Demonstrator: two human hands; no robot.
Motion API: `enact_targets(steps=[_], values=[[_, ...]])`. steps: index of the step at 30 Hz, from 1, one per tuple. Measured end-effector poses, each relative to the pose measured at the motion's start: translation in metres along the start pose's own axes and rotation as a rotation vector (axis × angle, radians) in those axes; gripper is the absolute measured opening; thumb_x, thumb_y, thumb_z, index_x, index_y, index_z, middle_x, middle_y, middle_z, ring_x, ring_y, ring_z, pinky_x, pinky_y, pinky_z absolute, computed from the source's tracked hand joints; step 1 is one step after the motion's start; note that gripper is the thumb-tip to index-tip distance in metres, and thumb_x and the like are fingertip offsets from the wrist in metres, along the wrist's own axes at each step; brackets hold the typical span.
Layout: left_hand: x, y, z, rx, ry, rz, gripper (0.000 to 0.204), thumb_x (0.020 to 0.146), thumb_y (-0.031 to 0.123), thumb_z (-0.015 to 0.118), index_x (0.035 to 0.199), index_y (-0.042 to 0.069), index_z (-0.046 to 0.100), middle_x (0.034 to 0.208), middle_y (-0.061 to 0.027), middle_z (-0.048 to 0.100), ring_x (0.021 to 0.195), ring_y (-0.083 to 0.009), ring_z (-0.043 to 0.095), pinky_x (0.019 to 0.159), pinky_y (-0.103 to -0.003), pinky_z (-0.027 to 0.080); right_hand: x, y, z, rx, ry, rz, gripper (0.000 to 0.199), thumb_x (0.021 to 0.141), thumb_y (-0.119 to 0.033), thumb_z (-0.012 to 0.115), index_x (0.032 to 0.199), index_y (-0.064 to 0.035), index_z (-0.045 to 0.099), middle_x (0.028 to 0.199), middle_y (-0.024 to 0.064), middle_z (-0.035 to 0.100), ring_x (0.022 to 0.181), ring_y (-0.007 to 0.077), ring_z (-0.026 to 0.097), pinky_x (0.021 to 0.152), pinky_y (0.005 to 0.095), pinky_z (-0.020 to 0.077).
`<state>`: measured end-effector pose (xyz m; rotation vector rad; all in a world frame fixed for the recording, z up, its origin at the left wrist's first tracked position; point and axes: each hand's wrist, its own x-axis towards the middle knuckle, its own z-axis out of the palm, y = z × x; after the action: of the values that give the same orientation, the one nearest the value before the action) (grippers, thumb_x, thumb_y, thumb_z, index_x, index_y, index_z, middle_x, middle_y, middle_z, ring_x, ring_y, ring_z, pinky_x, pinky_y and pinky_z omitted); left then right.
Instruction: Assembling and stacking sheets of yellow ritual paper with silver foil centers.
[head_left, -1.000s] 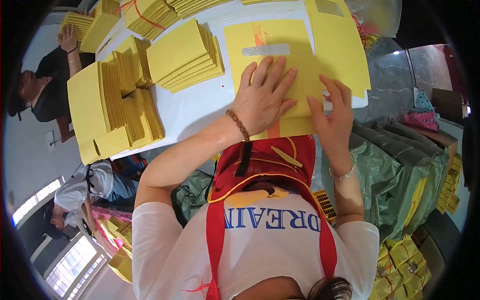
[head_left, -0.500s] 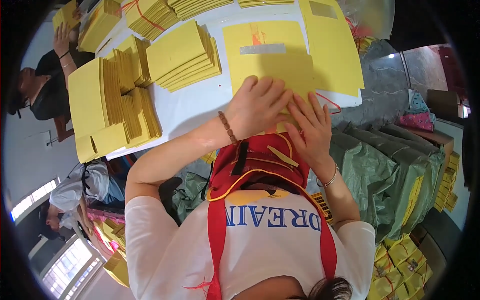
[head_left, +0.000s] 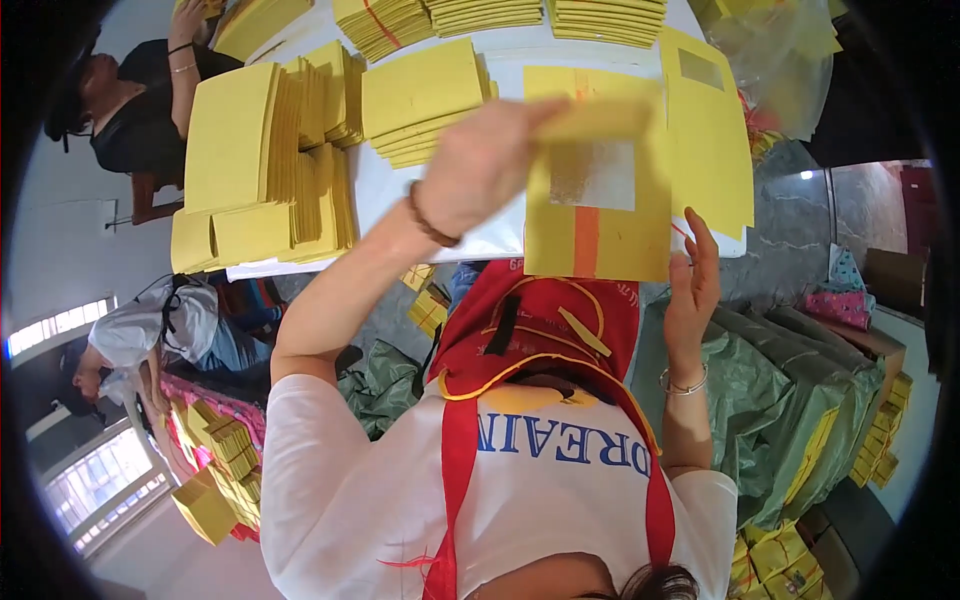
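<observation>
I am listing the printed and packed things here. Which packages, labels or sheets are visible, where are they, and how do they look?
Yellow sheet: flat on the white table before the person, rectangular, orange stripe, silvery square patch.
Folded yellow sheet: lifted in the left hand, blurred.
Second yellow sheet: at right, small grey patch; right hand at the table edge below.
Yellow stacks: table's left and far side.
Yellow bundles: lower left, on the floor.

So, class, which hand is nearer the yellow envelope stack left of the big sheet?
Left. The left hand is raised beside the envelope stack; the right hand is at the big sheet's lower corner.
</observation>
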<state>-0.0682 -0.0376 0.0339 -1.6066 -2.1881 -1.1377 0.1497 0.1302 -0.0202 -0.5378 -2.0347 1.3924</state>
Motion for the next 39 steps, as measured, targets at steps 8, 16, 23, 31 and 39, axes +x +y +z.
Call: enact_targets(steps=[8,16,23,31,39], values=[[-0.052,-0.151,-0.027,0.563,0.025,0.009,0.045,0.073,-0.004,0.052,0.116,0.007,0.057,0.113,-0.0119,0.061,0.098,-0.0298,0.059,0.086,-0.037,0.047,0.000,0.002,0.005,-0.201,-0.114,-0.085,0.032,0.085,-0.005,0.057,0.117,-0.0002,0.056,0.121,0.0146,0.055,0.117,0.0273,0.049,0.098,0.0365,0.0368],[-0.069,-0.153,-0.002,0.537,-0.206,-0.192,0.041,0.076,0.001,0.053,0.116,0.007,0.056,0.115,-0.0125,0.060,0.105,-0.0294,0.055,0.090,-0.038,0.045,-0.002,0.004,0.003,-0.308,-0.137,-0.096,0.025,0.082,-0.004,0.060,0.107,-0.0019,0.061,0.112,0.0131,0.060,0.114,0.0293,0.051,0.097,0.0380,0.0383],[-0.076,-0.157,-0.004,0.360,-0.238,-0.347,0.038,0.084,0.023,0.052,0.117,0.006,0.056,0.125,-0.0149,0.052,0.116,-0.0323,0.044,0.098,-0.042,0.036,0.002,0.005,0.007,-0.372,-0.146,-0.160,0.023,0.082,-0.004,0.060,0.104,-0.0026,0.063,0.109,0.0114,0.061,0.112,0.0292,0.051,0.095,0.0384,0.0387],[-0.090,-0.152,0.032,0.556,-0.038,-0.366,0.031,0.091,0.029,0.047,0.112,0.007,0.056,0.120,-0.0118,0.050,0.116,-0.0293,0.042,0.096,-0.043,0.030,0.003,0.008,0.011,-0.343,-0.126,-0.142,0.023,0.080,-0.003,0.061,0.103,-0.0030,0.063,0.107,0.0106,0.060,0.111,0.0287,0.050,0.094,0.0378,0.0385],[-0.084,-0.152,0.025,0.538,-0.120,-0.372,0.032,0.091,0.029,0.047,0.114,0.007,0.053,0.122,-0.0117,0.048,0.116,-0.0302,0.042,0.096,-0.044,0.030,0.004,0.006,0.013,-0.404,-0.132,-0.155,0.023,0.079,-0.004,0.064,0.102,-0.0038,0.063,0.103,0.0093,0.057,0.109,0.0292,0.048,0.094,0.0381,0.0375]])
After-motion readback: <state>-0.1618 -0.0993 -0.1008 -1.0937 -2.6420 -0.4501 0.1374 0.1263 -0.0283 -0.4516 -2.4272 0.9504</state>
